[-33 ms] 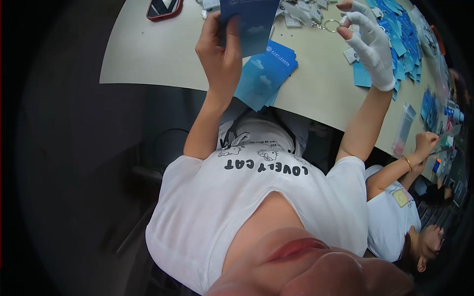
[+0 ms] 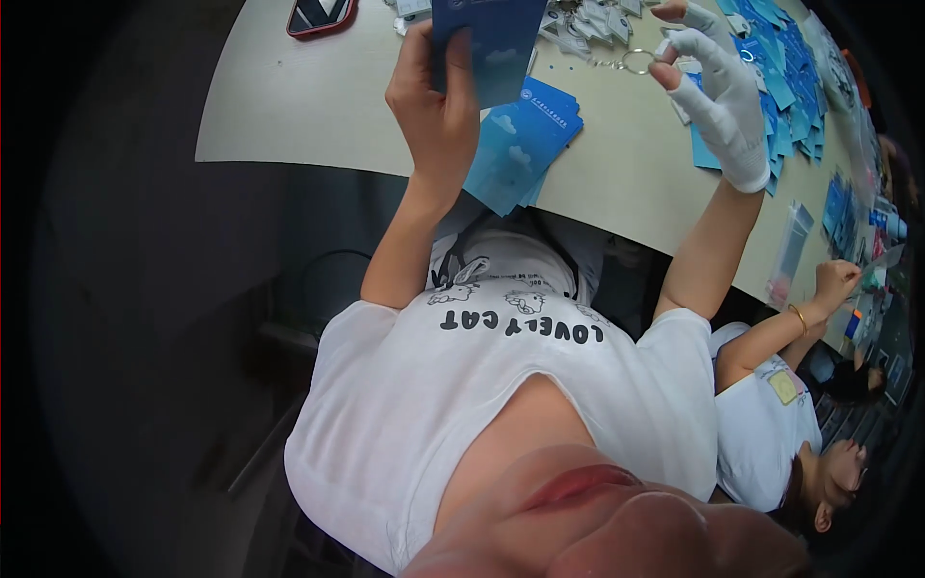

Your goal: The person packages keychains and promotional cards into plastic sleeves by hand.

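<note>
My left hand (image 2: 436, 120) is bare and closed on a blue card (image 2: 496, 58), its thumb flat across the card's face. The card is held up over the table, and its far end runs out of the picture. On my right hand (image 2: 718, 106) is a white glove with bare fingertips. Thumb and forefinger pinch the edge of a metal key ring (image 2: 636, 62), with a short chain running left from it. Below the raised card, a fanned stack of blue cards (image 2: 525, 144) with cloud prints lies at the table's near edge.
Several white keychain tags (image 2: 593, 21) are heaped at the far middle. Many blue cards (image 2: 785, 77) are piled to the right, near a clear plastic bag (image 2: 790, 252). A red-cased phone (image 2: 320, 15) lies far left. Another person's hand (image 2: 836, 284) works at the right.
My right hand has moved the key ring slightly left and nearer to me. My left hand has shifted a little to the right with the blue card.
</note>
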Motion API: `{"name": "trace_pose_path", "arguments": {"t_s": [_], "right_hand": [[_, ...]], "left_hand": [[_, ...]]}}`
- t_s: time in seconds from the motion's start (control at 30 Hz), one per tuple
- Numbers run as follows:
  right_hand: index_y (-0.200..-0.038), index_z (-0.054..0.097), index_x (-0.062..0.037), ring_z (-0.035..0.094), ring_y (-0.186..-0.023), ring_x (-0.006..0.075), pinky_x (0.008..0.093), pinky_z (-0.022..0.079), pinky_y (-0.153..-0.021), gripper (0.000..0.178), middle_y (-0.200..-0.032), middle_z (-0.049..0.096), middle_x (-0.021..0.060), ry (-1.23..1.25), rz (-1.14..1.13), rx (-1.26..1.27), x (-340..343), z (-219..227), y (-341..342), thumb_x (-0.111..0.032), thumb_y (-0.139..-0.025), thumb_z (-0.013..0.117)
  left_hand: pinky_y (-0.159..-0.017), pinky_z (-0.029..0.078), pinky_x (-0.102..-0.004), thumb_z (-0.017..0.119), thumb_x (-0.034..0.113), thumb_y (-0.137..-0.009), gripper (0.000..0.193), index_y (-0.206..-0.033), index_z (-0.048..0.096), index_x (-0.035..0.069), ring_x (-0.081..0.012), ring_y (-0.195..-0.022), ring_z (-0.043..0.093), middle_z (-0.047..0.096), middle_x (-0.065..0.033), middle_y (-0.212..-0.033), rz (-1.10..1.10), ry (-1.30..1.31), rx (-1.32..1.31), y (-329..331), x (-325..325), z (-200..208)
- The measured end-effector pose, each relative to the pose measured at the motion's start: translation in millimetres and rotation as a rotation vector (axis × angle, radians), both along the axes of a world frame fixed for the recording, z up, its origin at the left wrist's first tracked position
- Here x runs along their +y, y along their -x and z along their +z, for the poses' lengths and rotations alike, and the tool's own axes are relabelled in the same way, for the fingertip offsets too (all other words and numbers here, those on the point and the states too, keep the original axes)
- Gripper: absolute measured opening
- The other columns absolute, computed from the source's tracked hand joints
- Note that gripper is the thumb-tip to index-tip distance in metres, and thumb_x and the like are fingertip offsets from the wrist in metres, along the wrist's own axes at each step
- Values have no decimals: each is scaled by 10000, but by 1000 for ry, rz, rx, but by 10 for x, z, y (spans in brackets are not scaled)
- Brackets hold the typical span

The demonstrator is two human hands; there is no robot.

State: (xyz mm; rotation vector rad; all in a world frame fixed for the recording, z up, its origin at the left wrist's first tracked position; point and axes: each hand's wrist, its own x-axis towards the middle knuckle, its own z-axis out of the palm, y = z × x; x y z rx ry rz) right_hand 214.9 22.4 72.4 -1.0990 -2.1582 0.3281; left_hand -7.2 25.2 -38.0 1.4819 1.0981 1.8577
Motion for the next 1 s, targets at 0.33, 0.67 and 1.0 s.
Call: {"name": "trace_pose_path", "arguments": {"t_s": [0.33,0.67,1.0], "right_hand": [[-798,610,-21,592,-916,216,307,457,-782,138,-1016,569,108,391,-243,372,-341,-328,540,-98,-753,714],[-1113,503,-11,603,-958,126,243,491,-851,404,-1024,610,80,58,-157,1014,-409,-729,735,17,-782,735],[-1151,417,4,565,-961,135,243,453,-859,416,-1062,546,101,317,-207,1129,-511,-344,977,113,-807,622]], "left_hand": [[-641,437,-188,673,67,-873,157,-992,625,-23,-38,-736,546,642,13,-835,-378,87,-305,-224,-305,149],[-723,504,-208,749,88,-802,218,-996,690,8,-74,-773,627,699,-48,-880,-555,283,-645,-233,-386,197],[-705,515,-209,744,104,-813,248,-1025,675,-3,-80,-775,631,696,-54,-896,-453,158,-534,-192,-345,207]]}}
